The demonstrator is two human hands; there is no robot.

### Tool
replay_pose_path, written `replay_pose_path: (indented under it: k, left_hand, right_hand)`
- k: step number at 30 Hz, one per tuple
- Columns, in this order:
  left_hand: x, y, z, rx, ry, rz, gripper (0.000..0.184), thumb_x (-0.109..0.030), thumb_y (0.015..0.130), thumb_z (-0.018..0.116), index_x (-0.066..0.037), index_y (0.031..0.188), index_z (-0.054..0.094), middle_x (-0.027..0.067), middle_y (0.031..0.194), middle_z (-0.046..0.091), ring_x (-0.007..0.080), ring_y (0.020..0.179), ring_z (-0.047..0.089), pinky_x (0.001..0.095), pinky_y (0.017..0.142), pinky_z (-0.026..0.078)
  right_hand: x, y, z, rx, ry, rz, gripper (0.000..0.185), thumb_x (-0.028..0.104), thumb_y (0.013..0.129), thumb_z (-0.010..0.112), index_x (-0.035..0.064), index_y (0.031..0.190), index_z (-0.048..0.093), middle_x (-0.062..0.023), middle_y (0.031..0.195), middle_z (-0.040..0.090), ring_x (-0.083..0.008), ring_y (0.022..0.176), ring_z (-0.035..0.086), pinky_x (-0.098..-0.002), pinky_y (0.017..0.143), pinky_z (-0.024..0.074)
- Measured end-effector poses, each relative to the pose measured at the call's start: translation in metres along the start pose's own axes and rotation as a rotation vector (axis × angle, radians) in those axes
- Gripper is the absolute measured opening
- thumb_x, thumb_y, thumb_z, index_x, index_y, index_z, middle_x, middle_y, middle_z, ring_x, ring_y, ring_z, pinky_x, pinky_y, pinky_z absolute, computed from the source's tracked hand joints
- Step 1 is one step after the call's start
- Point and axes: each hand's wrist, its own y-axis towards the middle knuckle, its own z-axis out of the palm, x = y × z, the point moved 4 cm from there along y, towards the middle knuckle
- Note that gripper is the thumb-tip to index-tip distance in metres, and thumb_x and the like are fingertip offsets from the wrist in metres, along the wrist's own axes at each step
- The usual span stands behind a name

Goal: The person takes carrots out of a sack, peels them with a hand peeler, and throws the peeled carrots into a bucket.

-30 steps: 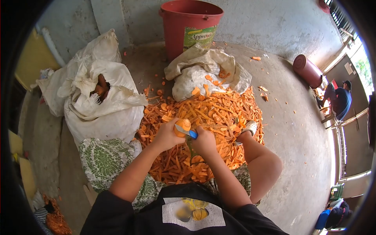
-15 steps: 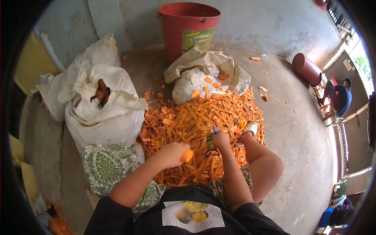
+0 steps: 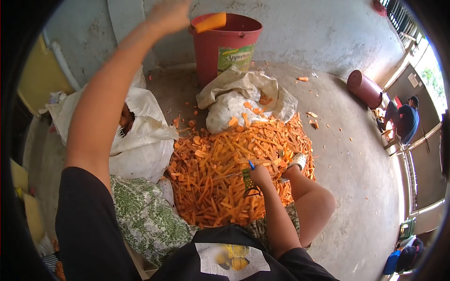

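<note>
My left hand (image 3: 169, 16), smeared by motion, is raised high at the top, left of the red bucket (image 3: 201, 61). An orange peeled piece (image 3: 211, 22), seemingly carrot, is just past its fingers, over the bucket's mouth. Whether the fingers still touch it, I cannot tell. Low over a heap of orange peelings (image 3: 220, 187), my right hand (image 3: 260, 175) is closed around a peeler (image 3: 247, 178) with a blue end, a green slotted body and a dark curved end.
A white sack (image 3: 140, 154) with brownish-orange roots showing in its opening stands at left. Behind the peelings lies a crumpled sack (image 3: 234, 105). A dark red container (image 3: 364, 90) lies tipped on the floor at right, near a seated person (image 3: 407, 121).
My left hand has swung up and away from the heap toward the bucket, bringing the orange piece with it. My right hand keeps the peeler and has shifted slightly down and left.
</note>
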Motion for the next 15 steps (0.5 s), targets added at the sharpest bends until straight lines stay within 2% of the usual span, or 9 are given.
replay_pose_path:
  k: [2,3,5,7,9,10,12,14,15]
  left_hand:
    - [0.013,-0.004,-0.024,-0.222,-0.064,-0.052,0.058,-0.010,0.069,0.060,0.000,0.120,0.036,0.0215,0.117,0.046,0.0340,0.106,0.046,0.0393,0.088,0.040]
    - [0.029,-0.008,-0.009,-0.224,-0.061,-0.056,0.058,-0.010,0.069,0.060,0.000,0.120,0.036,0.0215,0.117,0.046,0.0340,0.106,0.046,0.0393,0.088,0.040]
    - [0.057,-0.027,0.044,-0.316,-0.101,0.248,0.050,-0.012,0.074,0.054,-0.007,0.120,0.038,0.0151,0.092,0.056,0.0307,0.085,0.055,0.0374,0.076,0.043]
    - [0.067,-0.077,0.081,0.203,-0.203,-0.007,0.045,-0.014,0.077,0.053,-0.007,0.119,0.038,0.0198,0.108,0.052,0.0347,0.097,0.052,0.0409,0.084,0.041]
    - [0.104,-0.132,0.134,0.479,-0.302,-0.153,0.044,-0.009,0.077,0.048,-0.003,0.119,0.035,0.0203,0.109,0.052,0.0352,0.099,0.050,0.0399,0.085,0.040]
    - [0.132,-0.163,0.162,0.439,-0.314,-0.180,0.041,-0.007,0.077,0.047,-0.002,0.116,0.039,0.0207,0.106,0.053,0.0360,0.095,0.052,0.0402,0.081,0.041]
    - [0.207,-0.213,0.231,0.613,-0.201,-0.181,0.034,-0.008,0.076,0.047,-0.002,0.110,0.046,0.0203,0.104,0.054,0.0348,0.093,0.053,0.0394,0.080,0.041]
    - [0.225,-0.250,0.229,0.769,-0.219,-0.321,0.029,-0.009,0.075,0.047,-0.002,0.103,0.052,0.0203,0.103,0.055,0.0325,0.095,0.053,0.0378,0.081,0.041]
    - [0.244,-0.272,0.241,0.687,-0.244,-0.354,0.028,-0.011,0.076,0.047,-0.003,0.102,0.053,0.0189,0.104,0.055,0.0312,0.096,0.052,0.0358,0.081,0.041]
  right_hand:
    - [0.003,-0.002,-0.002,0.001,-0.022,-0.016,0.035,0.030,0.084,0.047,-0.0019,0.075,0.058,-0.0152,0.063,0.058,-0.0264,0.053,0.056,-0.0370,0.050,0.0456]
    - [0.005,-0.003,-0.004,0.002,-0.025,-0.020,0.035,0.030,0.084,0.047,-0.0019,0.075,0.058,-0.0152,0.063,0.058,-0.0264,0.053,0.056,-0.0370,0.050,0.0456]
    - [0.010,-0.006,-0.007,-0.010,0.011,-0.032,0.035,0.030,0.084,0.047,-0.0019,0.074,0.058,-0.0149,0.060,0.057,-0.0262,0.051,0.055,-0.0367,0.049,0.0447]
    - [0.009,-0.005,-0.006,-0.011,0.013,-0.046,0.035,0.030,0.084,0.048,-0.0021,0.074,0.058,-0.0150,0.060,0.056,-0.0261,0.051,0.055,-0.0368,0.049,0.0444]
    - [0.008,-0.003,-0.003,-0.007,0.014,-0.056,0.035,0.030,0.084,0.048,-0.0022,0.074,0.057,-0.0150,0.059,0.056,-0.0260,0.051,0.055,-0.0370,0.049,0.0440]
    - [0.009,-0.001,-0.002,0.006,-0.005,-0.054,0.035,0.030,0.084,0.049,-0.0025,0.074,0.057,-0.0154,0.059,0.056,-0.0262,0.051,0.055,-0.0373,0.049,0.0437]
    - [0.008,0.005,0.006,0.026,-0.018,-0.053,0.035,0.031,0.083,0.050,-0.0027,0.077,0.057,-0.0167,0.061,0.056,-0.0278,0.054,0.056,-0.0386,0.051,0.0438]
    - [0.018,0.001,0.009,0.025,0.003,-0.068,0.036,0.031,0.081,0.051,-0.0037,0.076,0.057,-0.0186,0.061,0.056,-0.0304,0.056,0.056,-0.0395,0.053,0.0432]
    - [0.023,0.001,0.010,0.015,0.028,-0.080,0.037,0.032,0.080,0.051,-0.0048,0.074,0.057,-0.0205,0.061,0.055,-0.0330,0.057,0.055,-0.0405,0.055,0.0427]
